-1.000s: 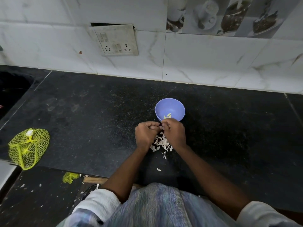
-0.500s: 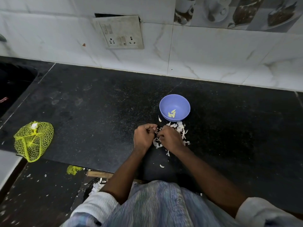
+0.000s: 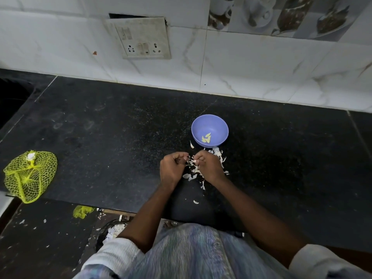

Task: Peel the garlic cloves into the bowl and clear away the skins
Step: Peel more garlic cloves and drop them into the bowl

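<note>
Garlic, one small pale clove [image 3: 190, 160], sits pinched between my two sets of curled fingertips, mostly hidden by them. My left hand [image 3: 172, 169] and my right hand [image 3: 208, 166] are both curled tight, knuckles up, fingertips meeting over the clove just above the black speckled stone counter [image 3: 112, 137]. Directly beneath and to the right of my grip lies a scatter of white papery garlic skins [image 3: 218, 155], with one stray flake [image 3: 195, 202] nearer my body. Just beyond my right hand stands the small round lilac plastic bowl [image 3: 219, 125], holding a few peeled yellowish cloves [image 3: 206, 138]. Well off to the left of my hands, at the counter's near edge, lies a crumpled yellow mesh net bag [image 3: 30, 176].
</note>
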